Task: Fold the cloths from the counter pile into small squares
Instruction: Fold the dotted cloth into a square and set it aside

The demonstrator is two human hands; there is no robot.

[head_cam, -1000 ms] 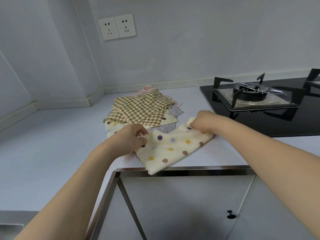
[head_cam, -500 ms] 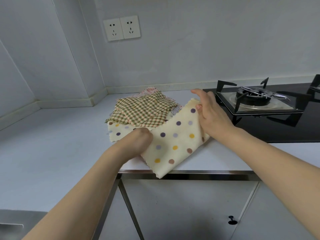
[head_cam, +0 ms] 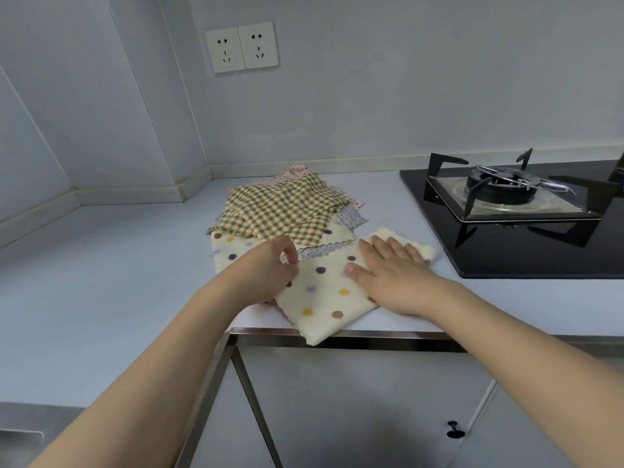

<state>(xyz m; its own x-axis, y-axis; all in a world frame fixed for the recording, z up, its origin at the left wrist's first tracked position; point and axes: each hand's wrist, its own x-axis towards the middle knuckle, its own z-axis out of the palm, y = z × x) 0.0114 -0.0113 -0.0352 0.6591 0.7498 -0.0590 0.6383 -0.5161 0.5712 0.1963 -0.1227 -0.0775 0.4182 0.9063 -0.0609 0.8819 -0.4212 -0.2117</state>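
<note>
A cream polka-dot cloth [head_cam: 329, 292], folded over, lies at the front edge of the surface [head_cam: 101, 282], and its lowest corner hangs past the metal-trimmed lip. The right hand [head_cam: 388, 278] lies flat on the cloth's right half, fingers straight and spread, pressing it down. The left hand [head_cam: 270, 268] curls its fingers at the cloth's left edge and seems to pinch the fabric there, though the fingertips are partly hidden behind the knuckles.

Just behind, touching the folded cloth, sits the pile [head_cam: 280, 214]: a green checked cloth on top, a second dotted cloth and small-print pieces sticking out beneath. How many cloths it holds cannot be made out.

To the right the black hob [head_cam: 506, 211] begins close to the cloth's right corner, leaving only a narrow strip of bare surface. To the left the surface runs wide toward the wall corner. The hob is cut off by the picture's right edge.
</note>
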